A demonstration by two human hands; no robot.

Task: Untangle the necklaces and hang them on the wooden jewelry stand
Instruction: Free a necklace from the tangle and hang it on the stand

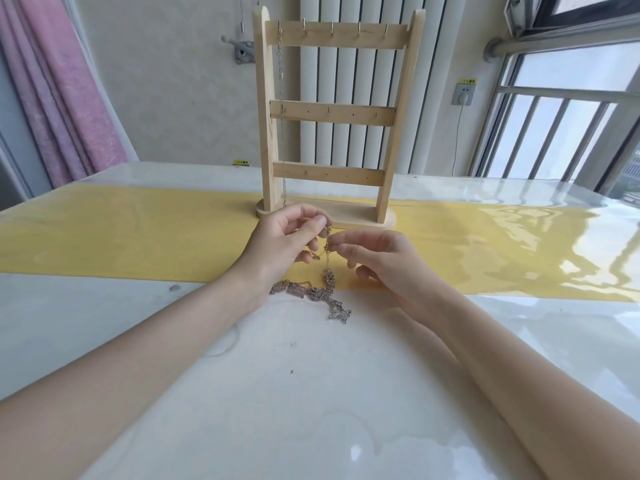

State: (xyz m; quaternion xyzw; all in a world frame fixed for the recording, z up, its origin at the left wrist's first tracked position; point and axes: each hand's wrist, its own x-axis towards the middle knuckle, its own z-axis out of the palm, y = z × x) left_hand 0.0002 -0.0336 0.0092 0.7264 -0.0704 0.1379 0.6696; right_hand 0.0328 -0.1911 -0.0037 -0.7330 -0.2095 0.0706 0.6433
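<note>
1. The left hand (277, 237) pinches a thin silver chain (327, 237) lifted from the tangled silver necklace clump (311, 292) on the glossy white table (311, 393).
2. The right hand (377, 261) pinches it lower; pulling apart could tighten knots.
3. The tall wooden jewelry stand (334, 112), just behind, could tip if snagged.

White table (311, 410), yellow strip (138, 247), wooden stand (325, 216), tangled necklaces (311, 294)

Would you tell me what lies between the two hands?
In the head view, a thin chain runs between the left hand and right hand, both pinching it; its tangled rest lies below.
</note>
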